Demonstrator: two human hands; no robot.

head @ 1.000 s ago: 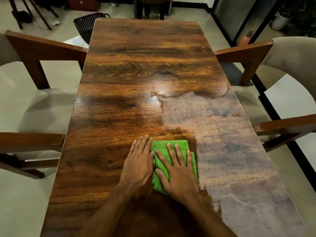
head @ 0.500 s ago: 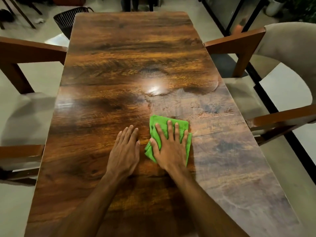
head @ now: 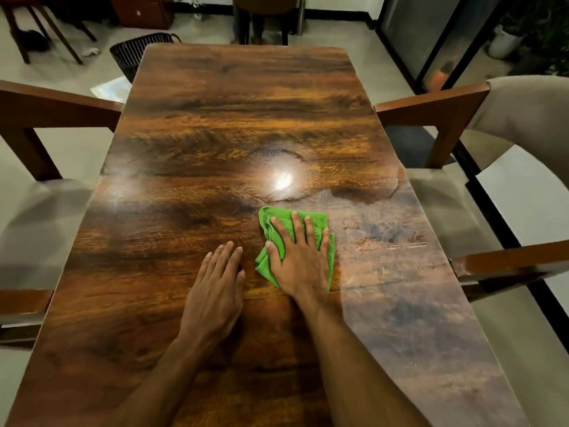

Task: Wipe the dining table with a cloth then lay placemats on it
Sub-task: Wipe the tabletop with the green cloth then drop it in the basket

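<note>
Your green cloth [head: 278,214] lies bunched on the tabletop [head: 215,118], just right of centre in the frame, with its folds spilling out to the left of your palm. Your right hand [head: 303,257] sits flat on top of it, fingers [head: 308,229] straight and spread, pressing the cloth down rather than gripping it. Just to the left, your left hand [head: 215,285] rests palm-down on bare wood, fingers released and held together, close to the cloth's edge but apart from it. Right above the cloth in the frame there's a bright glare spot [head: 281,180] inside a roundish smudged ring. The wood left of your hands looks dark and glossy, while the strip down the right side looks paler and hazy, with streaks. Out at the edges, a wooden armchair with a beige cushioned back [head: 523,118] stands at the right of the frame and another wooden armchair [head: 46,103] at the left, both up against the long sides. A black wire basket [head: 135,52] sits on the floor at upper left by the far corner, a dark chair [head: 261,13] stands past the far end at top centre, and a white plant pot [head: 505,44] shows at upper right.
</note>
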